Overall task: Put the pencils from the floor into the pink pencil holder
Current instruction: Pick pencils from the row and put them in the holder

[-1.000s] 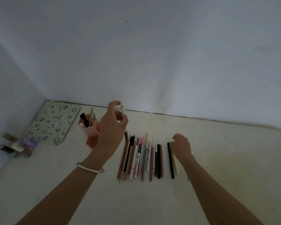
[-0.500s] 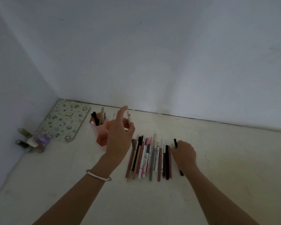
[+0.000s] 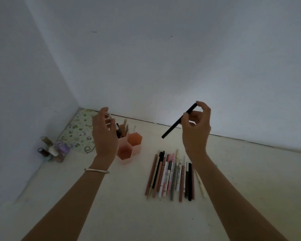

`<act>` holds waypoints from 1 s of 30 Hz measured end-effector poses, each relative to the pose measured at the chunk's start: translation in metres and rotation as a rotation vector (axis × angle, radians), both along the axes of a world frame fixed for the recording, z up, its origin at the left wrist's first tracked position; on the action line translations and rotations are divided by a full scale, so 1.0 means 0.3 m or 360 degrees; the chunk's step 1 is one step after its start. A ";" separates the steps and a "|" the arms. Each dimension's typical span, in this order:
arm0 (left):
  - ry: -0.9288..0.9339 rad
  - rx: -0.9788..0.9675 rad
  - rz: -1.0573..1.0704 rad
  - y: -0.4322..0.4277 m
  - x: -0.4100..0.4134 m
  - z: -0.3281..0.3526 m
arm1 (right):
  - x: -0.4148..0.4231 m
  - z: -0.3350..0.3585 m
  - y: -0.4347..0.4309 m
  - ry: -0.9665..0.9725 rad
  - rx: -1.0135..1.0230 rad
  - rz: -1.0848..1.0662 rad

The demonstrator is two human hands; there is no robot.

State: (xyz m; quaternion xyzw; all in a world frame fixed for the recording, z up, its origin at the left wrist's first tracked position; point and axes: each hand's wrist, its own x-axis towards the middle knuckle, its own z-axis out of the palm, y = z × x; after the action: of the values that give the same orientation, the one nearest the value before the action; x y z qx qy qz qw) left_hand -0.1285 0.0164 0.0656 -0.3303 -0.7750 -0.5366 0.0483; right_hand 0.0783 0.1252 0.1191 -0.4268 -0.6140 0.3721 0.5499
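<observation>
Patterned mat (image 3: 80, 132) behind pink holder (image 3: 129, 146)

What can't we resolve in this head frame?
- Pink pencil holder: rear compartment and its contents partly hidden by the left hand.
- White pencil in left hand: mostly covered by the fingers.
- Floor pencils: most labels too small, dim.
- Bottles: labels unreadable, dark corner.

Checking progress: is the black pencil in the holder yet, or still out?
Out. The right hand holds the black pencil tilted in the air, right of the pink pencil holder.
</observation>
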 end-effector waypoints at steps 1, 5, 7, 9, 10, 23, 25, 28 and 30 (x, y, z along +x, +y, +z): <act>0.0007 -0.0104 -0.0033 -0.001 -0.002 -0.025 | -0.019 -0.001 -0.014 0.0018 0.0003 0.0031; 0.0129 -0.0486 -0.0066 -0.019 -0.013 -0.080 | -0.094 -0.023 -0.064 0.0005 -0.0003 0.0149; 0.0117 -0.0368 0.0047 -0.039 -0.023 -0.077 | -0.140 -0.035 -0.086 -0.0038 0.0064 0.0222; 0.0021 -0.0186 0.0158 -0.066 -0.030 -0.068 | -0.199 -0.049 -0.108 -0.0101 0.0121 0.0319; -0.0057 -0.0098 0.0185 -0.081 -0.027 -0.066 | -0.230 -0.057 -0.117 -0.0135 0.0127 0.0372; -0.0238 -0.0076 -0.0023 -0.162 0.061 -0.075 | -0.385 -0.244 -0.171 -0.0965 0.0582 0.0481; -0.0192 -0.0064 -0.0155 -0.159 0.102 -0.069 | -0.356 -0.233 -0.157 -0.0896 0.0567 0.0367; 0.0015 -0.0354 -0.0522 -0.138 0.206 -0.101 | -0.285 -0.173 -0.092 -0.0648 0.0380 0.0149; 0.0060 -0.0744 -0.0735 -0.105 0.281 -0.152 | -0.221 -0.136 -0.047 -0.0568 0.0316 0.0048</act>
State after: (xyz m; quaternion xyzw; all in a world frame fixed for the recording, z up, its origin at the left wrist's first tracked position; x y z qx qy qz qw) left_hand -0.0442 -0.0151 0.0199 -0.5092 -0.7808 -0.3349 -0.1374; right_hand 0.0120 0.1111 0.0784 -0.4205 -0.7416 0.2364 0.4662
